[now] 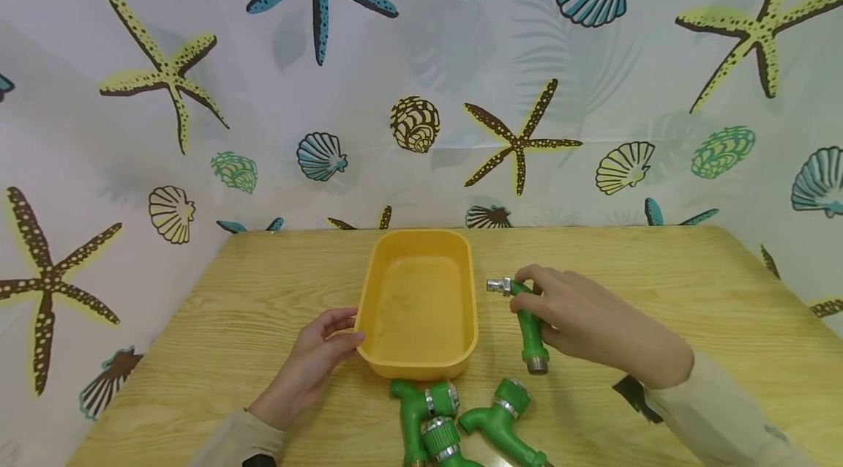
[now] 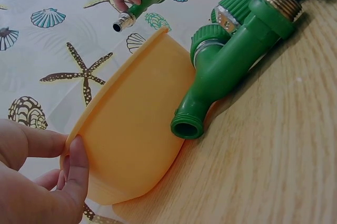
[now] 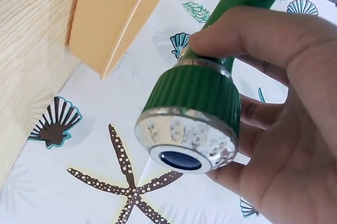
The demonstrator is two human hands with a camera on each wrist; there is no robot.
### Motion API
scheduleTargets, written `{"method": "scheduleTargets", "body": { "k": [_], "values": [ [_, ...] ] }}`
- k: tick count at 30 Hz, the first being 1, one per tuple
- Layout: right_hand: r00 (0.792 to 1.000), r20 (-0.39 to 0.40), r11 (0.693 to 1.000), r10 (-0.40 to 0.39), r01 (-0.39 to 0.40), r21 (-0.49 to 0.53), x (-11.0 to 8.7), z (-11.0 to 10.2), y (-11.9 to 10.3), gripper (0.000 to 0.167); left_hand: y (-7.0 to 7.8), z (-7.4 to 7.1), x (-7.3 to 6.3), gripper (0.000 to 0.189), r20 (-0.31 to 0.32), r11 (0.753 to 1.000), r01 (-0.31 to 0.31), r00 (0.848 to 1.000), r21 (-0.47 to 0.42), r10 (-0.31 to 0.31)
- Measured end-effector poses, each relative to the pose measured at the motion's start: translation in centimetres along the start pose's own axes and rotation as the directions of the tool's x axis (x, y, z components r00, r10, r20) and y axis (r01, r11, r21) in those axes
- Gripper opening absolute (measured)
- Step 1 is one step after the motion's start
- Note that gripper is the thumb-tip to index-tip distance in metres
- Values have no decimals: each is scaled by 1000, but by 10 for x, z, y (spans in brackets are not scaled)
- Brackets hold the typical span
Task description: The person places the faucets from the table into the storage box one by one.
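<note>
A yellow plastic tub [image 1: 418, 306] stands on the wooden table in front of me. My left hand [image 1: 316, 357] pinches its left rim between thumb and fingers, which the left wrist view shows closely. To the right of the tub, my right hand [image 1: 579, 313] grips a green tap [image 1: 530, 335] above the table, its metal spout end pointing left. The right wrist view shows that tap's ribbed knob [image 3: 192, 95] with a silvery cap, while the palm faces it. The head view shows no object inside the tub.
Several green taps lie close together at the tub's near end: one upright in view [image 1: 411, 419], one at the bottom edge [image 1: 443, 441] partly cut off, and one to the right [image 1: 503, 423]. A patterned cloth [image 1: 369, 94] with starfish and shells hangs behind the table.
</note>
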State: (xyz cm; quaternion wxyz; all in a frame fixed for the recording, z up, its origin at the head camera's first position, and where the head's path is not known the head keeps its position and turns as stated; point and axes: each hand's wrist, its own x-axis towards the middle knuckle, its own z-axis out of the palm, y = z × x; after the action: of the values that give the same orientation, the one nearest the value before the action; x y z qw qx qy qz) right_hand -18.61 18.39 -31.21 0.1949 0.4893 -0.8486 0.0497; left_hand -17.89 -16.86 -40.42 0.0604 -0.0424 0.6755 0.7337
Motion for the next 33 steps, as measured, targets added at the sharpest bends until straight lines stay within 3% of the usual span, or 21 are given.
{"method": "scheduleTargets", "body": {
  "k": [13,23,33],
  "values": [
    [998,70,1000,-4,5,-9,8,-5,3,35,4,2,0,44,-13,1000,9,1000,5,-9],
    [995,38,996,-92,91,13,20,0,6,35,3,4,1,44,-7,1000,4,1000,-17,-4],
    [991,56,993,-121,120,19,35,10,0,27,3,5,0,44,-26,1000,2,1000,-19,-2]
  ]
}}
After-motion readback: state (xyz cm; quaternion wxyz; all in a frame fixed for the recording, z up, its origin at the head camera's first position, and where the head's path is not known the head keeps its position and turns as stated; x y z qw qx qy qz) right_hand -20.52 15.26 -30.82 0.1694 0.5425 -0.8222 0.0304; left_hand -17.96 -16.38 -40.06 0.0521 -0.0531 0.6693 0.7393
